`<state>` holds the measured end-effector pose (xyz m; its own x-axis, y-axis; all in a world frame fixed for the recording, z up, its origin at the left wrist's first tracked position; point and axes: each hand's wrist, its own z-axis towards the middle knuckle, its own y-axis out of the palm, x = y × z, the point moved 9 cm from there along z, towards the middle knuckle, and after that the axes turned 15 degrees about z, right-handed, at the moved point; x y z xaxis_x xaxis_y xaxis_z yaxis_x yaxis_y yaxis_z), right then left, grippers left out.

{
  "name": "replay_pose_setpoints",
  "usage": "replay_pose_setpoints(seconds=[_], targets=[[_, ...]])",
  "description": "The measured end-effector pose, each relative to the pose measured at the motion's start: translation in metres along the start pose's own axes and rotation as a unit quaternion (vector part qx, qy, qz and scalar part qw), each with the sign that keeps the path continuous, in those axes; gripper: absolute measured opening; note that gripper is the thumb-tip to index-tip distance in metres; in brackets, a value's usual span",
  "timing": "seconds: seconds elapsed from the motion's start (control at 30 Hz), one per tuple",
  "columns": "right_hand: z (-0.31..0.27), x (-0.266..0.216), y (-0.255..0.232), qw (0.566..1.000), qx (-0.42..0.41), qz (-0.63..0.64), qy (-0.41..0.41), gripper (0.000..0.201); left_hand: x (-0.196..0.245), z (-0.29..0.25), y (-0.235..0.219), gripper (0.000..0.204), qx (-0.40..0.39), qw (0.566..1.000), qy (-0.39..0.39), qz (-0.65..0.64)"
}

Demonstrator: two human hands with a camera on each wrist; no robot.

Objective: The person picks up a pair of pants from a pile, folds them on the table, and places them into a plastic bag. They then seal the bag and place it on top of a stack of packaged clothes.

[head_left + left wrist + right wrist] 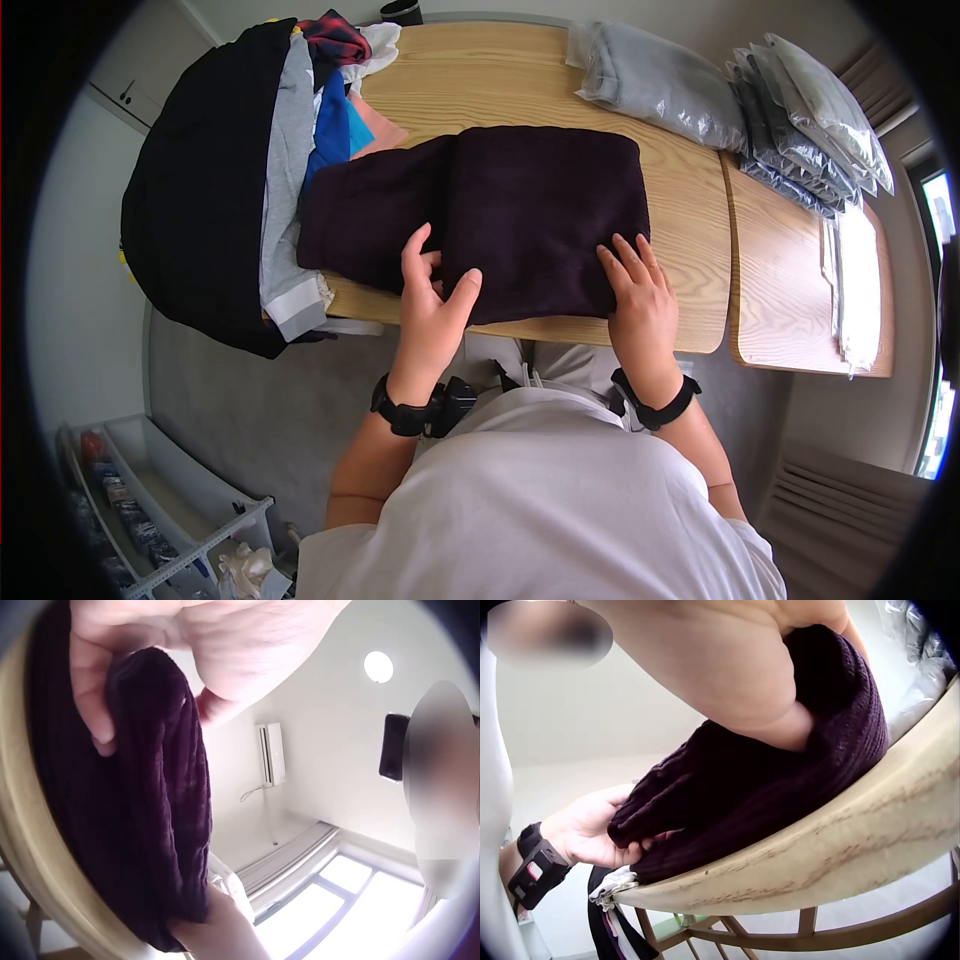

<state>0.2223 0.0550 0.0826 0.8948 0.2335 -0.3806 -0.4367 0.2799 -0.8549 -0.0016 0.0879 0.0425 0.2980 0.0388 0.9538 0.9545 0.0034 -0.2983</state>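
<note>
One wooden bench (480,80): it stretches across in front of the person standing near me.
Heap of clothes (200,180): black and grey on the outside, at the bench's left end.
Dark purple garment (545,220): folded over on the bench, right before the person.
Bagged clothes (665,85): clear-wrapped, far right, some stacked.
Left hand (435,300): fingers grasping the garment's folded near edge.
Right hand (642,305): fingers and thumb pinching the garment's right side.

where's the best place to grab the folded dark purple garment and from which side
The dark purple garment is probably best pinched at two spread-out spots along its near edge, coming from the near side: it lies folded on the table with stacked layers facing that way, close to the table's near border.
</note>
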Motion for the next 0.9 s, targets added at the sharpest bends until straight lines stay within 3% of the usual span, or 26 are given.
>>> replay_pose_setpoints(seconds=[0.03, 0.1, 0.2, 0.33, 0.4, 0.43, 0.57, 0.63, 0.67, 0.73, 0.8, 0.87, 0.9], targets=[[0.001, -0.002, -0.002, 1.000, 0.000, 0.002, -0.003, 0.049, 0.000, 0.000, -0.003, 0.056, 0.004, 1.000, 0.000, 0.000], [0.000, -0.011, 0.002, 0.992, -0.029, -0.115, -0.043, 0.046, 0.030, -0.002, -0.007, 0.052, 0.045, 0.958, 0.151, 0.239], [-0.002, -0.013, 0.010, 0.991, -0.043, -0.118, -0.049, 0.048, 0.055, -0.002, -0.005, 0.046, 0.018, 0.955, 0.196, 0.221], [-0.002, -0.017, 0.012, 0.988, -0.048, -0.141, -0.049, 0.049, 0.040, -0.001, -0.005, 0.042, 0.055, 0.942, 0.197, 0.266], [-0.003, -0.016, 0.014, 0.990, -0.037, -0.132, -0.041, 0.050, 0.021, 0.007, -0.005, 0.044, 0.008, 0.956, 0.122, 0.268], [-0.002, -0.015, 0.011, 0.990, -0.034, -0.131, -0.039, 0.050, 0.021, 0.006, -0.004, 0.042, 0.011, 0.955, 0.125, 0.269], [-0.006, 0.008, -0.001, 0.998, -0.041, 0.042, 0.008, 0.056, 0.022, 0.007, -0.006, 0.043, 0.024, 0.947, 0.161, 0.277], [-0.010, 0.018, -0.001, 0.988, -0.055, 0.141, 0.025, 0.063, 0.018, 0.006, -0.006, 0.044, 0.013, 0.953, 0.125, 0.275], [-0.009, 0.018, -0.006, 0.988, -0.055, 0.139, 0.029, 0.063, 0.017, 0.007, -0.006, 0.044, 0.008, 0.954, 0.126, 0.274], [-0.005, 0.013, -0.012, 0.990, -0.133, 0.053, 0.016, 0.056, 0.012, 0.011, -0.007, 0.044, -0.001, 0.955, 0.111, 0.274], [0.003, 0.011, -0.024, 0.990, -0.139, 0.034, 0.007, 0.058, 0.008, 0.014, -0.006, 0.045, -0.021, 0.956, 0.097, 0.275], [0.008, 0.006, -0.020, 0.989, -0.145, 0.014, -0.005, 0.061, 0.010, 0.014, -0.006, 0.044, 0.001, 0.956, 0.135, 0.261], [0.013, -0.008, -0.016, 0.993, -0.116, 0.014, -0.033, 0.067, 0.011, 0.013, -0.005, 0.044, 0.000, 0.956, 0.135, 0.262]])
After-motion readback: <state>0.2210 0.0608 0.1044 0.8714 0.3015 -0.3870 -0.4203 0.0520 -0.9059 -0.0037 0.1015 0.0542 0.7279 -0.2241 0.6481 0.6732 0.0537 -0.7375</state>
